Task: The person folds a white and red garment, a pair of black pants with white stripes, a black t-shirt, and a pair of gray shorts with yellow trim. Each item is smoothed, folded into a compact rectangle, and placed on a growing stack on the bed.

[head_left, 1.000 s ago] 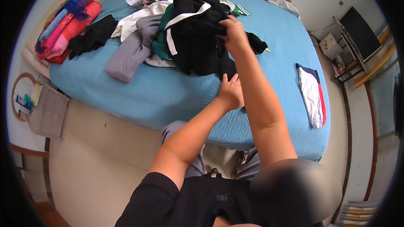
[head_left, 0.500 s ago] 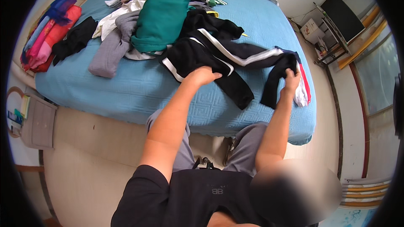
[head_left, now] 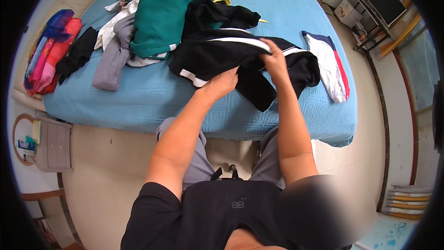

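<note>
A black garment with white stripes (head_left: 203, 58) lies loosely spread near the front of the bed; whether it is a jacket or trousers I cannot tell. At its lower edge, beside a white band, my left hand (head_left: 221, 84) is closed on the cloth, its fingertips hidden under a fold. My right hand (head_left: 276, 60) pinches the fabric along a white stripe and lifts it slightly. One black sleeve or leg (head_left: 256, 90) hangs toward me between the hands. To the right lies a folded white garment with navy and red trim (head_left: 322, 60), apart from the black one.
A folded green garment (head_left: 159, 21) rests on a heap of mixed clothes behind my left hand. Beside it are a grey garment (head_left: 108, 67), a black piece (head_left: 78, 53) and a bright stack (head_left: 58, 48) on the blue bedspread (head_left: 157, 106). A small cabinet (head_left: 53, 143) stands left.
My right hand has moved left from the garment's far end to its middle stripe. The black cloth has come off the white garment, which now shows whole.
</note>
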Demonstrator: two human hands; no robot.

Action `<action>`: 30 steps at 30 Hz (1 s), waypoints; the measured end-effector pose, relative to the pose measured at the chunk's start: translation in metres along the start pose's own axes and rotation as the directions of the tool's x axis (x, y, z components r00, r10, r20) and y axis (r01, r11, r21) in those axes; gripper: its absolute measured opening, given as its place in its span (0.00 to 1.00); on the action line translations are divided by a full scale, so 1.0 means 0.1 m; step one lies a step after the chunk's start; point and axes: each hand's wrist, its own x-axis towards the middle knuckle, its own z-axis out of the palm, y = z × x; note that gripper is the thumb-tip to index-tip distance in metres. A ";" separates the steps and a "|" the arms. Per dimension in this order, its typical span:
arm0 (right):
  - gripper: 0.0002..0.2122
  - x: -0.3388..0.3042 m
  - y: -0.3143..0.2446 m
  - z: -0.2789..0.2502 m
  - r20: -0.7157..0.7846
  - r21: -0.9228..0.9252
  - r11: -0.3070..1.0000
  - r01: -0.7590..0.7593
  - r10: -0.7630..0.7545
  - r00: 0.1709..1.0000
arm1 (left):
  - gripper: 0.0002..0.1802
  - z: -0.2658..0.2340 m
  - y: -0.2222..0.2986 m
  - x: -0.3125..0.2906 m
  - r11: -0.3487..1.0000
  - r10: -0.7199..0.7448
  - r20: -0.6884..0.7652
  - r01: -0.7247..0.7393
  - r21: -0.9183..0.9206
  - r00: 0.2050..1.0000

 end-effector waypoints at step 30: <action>0.22 -0.13 -0.09 -0.78 -0.247 0.924 0.382 0.009 0.581 0.775 | 0.22 -0.22 -1.68 0.28 -0.040 -0.964 -0.020 -0.219 -0.975 0.265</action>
